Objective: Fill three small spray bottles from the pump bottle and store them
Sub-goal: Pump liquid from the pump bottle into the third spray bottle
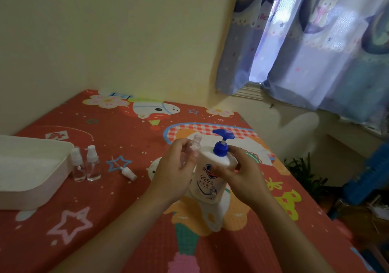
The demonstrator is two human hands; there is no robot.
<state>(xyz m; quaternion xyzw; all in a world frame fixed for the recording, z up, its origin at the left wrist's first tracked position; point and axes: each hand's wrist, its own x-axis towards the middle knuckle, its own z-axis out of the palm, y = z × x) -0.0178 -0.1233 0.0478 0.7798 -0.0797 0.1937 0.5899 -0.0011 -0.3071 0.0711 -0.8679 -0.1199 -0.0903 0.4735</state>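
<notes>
Your left fingers (190,157) pinch an uncapped clear bottle (194,145) just left of the pump bottle (212,174), its mouth below the blue nozzle (223,134). Your right hand (242,171) wraps the pump bottle's shoulder. The small bottle looks light, thin and slippery; grip mid-body. Two capped bottles (86,167) and a loose sprayer (128,172) lie farther left, by the tray (37,188).

Left hand (175,168) grips open clear spray bottle (194,144), neck tilted toward blue pump (223,135). Right hand (242,171) grips white pump bottle (207,180) standing on red patterned bed (105,220). Two capped spray bottles (86,166) upright beside white tray (27,167); loose spray cap (128,172) lies near.
</notes>
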